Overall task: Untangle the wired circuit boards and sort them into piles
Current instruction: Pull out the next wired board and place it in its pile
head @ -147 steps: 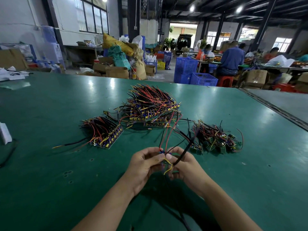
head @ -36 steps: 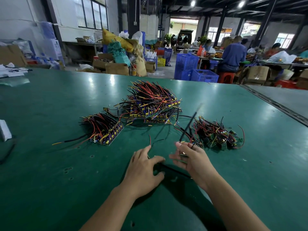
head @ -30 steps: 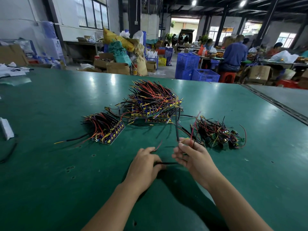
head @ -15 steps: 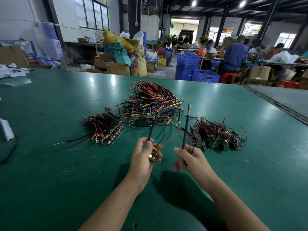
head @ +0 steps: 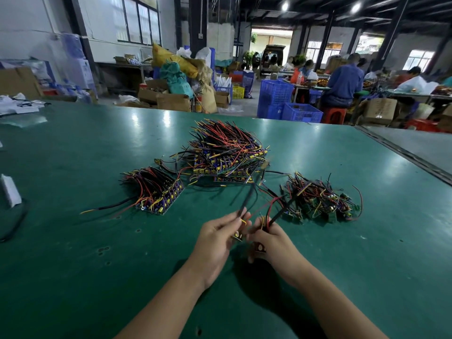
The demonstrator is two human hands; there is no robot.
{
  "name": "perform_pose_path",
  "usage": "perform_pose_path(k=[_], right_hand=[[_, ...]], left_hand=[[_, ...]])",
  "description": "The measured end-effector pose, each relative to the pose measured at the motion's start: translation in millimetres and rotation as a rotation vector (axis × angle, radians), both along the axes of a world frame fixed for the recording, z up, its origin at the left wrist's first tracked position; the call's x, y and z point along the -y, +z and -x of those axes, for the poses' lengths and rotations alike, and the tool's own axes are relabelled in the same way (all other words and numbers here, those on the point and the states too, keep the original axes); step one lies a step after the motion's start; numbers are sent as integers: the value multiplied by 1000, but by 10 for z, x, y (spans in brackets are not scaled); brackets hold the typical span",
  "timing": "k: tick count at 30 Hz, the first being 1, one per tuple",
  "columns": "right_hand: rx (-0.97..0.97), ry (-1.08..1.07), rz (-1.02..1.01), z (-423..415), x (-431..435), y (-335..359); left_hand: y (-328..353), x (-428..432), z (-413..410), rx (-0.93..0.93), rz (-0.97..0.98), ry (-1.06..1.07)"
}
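Three heaps of wired circuit boards lie on the green table (head: 73, 277): a big middle pile (head: 227, 152), a neat left stack (head: 156, 192) and a tangled right pile of green boards (head: 320, 199). In front of them my left hand (head: 217, 238) is shut on a small wired board (head: 237, 235) whose black lead (head: 247, 199) sticks up and away. My right hand (head: 271, 241), almost touching the left, is shut on a second small board (head: 259, 247) with black and red wires (head: 276, 209) running toward the right pile.
A white block (head: 9, 194) and a black cable (head: 14, 223) lie at the table's left edge. A metal seam (head: 403, 152) runs along the right side. Beyond the table are boxes, blue crates (head: 288, 106) and seated people (head: 342, 81).
My hands have come together from about a hand's width apart. The two black leads that stood upright now lean away and to the right. Earlier the hands picked wires off the table.
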State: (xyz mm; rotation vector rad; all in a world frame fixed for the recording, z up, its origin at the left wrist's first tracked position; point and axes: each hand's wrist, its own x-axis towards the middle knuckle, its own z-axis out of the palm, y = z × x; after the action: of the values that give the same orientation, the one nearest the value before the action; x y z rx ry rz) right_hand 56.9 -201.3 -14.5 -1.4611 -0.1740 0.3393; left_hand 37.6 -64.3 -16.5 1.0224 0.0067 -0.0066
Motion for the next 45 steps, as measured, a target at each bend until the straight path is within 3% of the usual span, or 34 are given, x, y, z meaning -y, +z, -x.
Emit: perform_pose_path(k=[6,12,17,19,23,29,32,35,37,40,45], right_hand=[[4,-38,-48,33,-9,-27],[54,-64,-70,45,-63,-64],[319,-287,173,-47,-15,-111],[375,-322,238,-85,40,-100],[416,-188,307,-76,57,-117],[578,76,609,3,-3,-66],[669,85,712,12,-32,-78],[527,163,558,42,-44,-35],[360,307,342,67,-38,18],[314,413,257,65,-12,39],[253,262,190,7,10,27]], left_hand=[[-65,0,28,250,-445,119],[-107,42,41,416,-683,218],[-84,79,110,369,-607,199],[-72,92,149,384,-666,233],[-64,113,159,304,-808,240],[-77,135,115,224,-526,169],[-67,148,40,217,-445,223],[-5,118,-21,166,-266,263],[-1,74,-47,135,-224,287],[-23,52,-77,76,-206,312],[-14,19,-132,140,-179,327]])
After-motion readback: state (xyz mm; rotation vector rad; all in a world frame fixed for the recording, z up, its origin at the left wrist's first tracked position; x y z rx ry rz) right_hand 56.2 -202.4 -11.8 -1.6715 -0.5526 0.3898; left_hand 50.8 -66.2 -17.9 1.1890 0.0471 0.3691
